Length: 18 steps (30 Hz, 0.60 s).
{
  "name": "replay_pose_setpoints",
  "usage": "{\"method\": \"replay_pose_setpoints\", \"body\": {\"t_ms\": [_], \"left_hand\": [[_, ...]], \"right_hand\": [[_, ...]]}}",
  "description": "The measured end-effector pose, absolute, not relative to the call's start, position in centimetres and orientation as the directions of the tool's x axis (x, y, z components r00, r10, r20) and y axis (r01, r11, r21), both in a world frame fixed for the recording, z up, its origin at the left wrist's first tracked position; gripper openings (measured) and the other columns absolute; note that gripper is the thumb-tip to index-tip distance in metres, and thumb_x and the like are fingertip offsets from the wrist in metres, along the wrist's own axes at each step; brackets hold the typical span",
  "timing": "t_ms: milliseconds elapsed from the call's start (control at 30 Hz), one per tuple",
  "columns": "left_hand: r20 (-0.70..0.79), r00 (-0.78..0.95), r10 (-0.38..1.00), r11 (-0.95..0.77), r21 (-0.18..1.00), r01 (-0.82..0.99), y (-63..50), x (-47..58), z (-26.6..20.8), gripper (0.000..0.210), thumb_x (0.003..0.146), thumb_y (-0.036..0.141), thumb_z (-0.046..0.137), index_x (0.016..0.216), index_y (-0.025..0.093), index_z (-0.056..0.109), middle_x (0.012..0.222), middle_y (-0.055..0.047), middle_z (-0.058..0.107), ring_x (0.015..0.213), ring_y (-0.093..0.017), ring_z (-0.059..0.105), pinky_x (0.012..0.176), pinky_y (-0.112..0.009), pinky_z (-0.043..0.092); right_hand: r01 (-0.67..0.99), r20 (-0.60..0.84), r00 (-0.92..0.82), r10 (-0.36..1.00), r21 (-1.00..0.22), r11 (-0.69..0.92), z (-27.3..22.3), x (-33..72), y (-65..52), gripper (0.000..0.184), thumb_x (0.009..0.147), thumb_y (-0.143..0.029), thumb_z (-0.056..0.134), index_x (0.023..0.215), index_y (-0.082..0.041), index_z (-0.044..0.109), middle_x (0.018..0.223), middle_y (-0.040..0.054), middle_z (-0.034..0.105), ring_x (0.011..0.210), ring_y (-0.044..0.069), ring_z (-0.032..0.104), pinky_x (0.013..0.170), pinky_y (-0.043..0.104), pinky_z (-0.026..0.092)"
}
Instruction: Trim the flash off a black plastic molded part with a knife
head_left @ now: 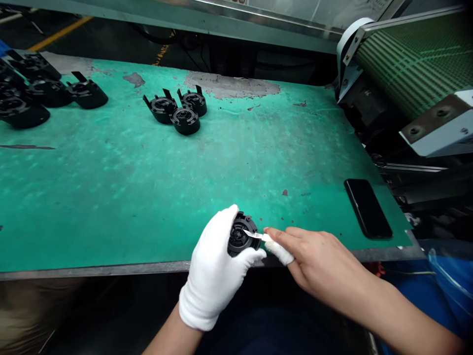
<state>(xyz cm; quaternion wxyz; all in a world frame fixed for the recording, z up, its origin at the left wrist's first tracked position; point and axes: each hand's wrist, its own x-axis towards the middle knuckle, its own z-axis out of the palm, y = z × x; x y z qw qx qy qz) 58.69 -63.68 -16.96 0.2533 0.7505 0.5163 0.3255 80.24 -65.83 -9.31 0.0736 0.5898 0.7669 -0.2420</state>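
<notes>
My left hand, in a white glove, grips a round black plastic part at the table's front edge. The part's ribbed, ringed face is turned up toward me. My right hand is ungloved, with white wrapping on the thumb, and its fingers are closed round a small knife. The pointed metal blade lies over the face of the part; whether it touches the plastic I cannot tell. Most of the knife's handle is hidden in my fingers.
Three similar black parts stand together farther back on the green table. Several more black parts stand at the far left. A black phone lies on the right. A green conveyor belt juts in at the upper right.
</notes>
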Motion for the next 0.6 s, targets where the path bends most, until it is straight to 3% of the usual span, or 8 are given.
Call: {"method": "replay_pose_setpoints", "body": {"t_ms": [267,600], "left_hand": [[0.255,0.277,0.926,-0.374,0.698,0.610,-63.7,58.7,-16.9,0.078,0.085,0.054,0.073,0.149,0.021,0.040,0.143,-0.013,0.058,0.134,-0.029,0.056,0.117,-0.047,0.045],[0.261,0.279,0.924,-0.380,0.704,0.600,-63.7,58.6,-17.0,0.079,0.085,0.053,0.073,0.149,0.022,0.040,0.143,-0.013,0.057,0.134,-0.030,0.056,0.116,-0.049,0.047]], "right_hand": [[0.983,-0.431,-0.185,0.883,-0.096,0.159,-8.2,78.8,-66.2,0.072,0.081,-0.008,0.043,0.148,-0.030,0.052,0.095,0.0043,0.070,0.077,0.029,0.071,0.058,0.038,0.046],[0.967,-0.413,-0.255,0.874,-0.112,0.229,-8.0,79.4,-66.0,0.070,0.083,-0.009,0.044,0.151,-0.028,0.049,0.102,0.0047,0.071,0.083,0.029,0.071,0.062,0.038,0.048]]}}
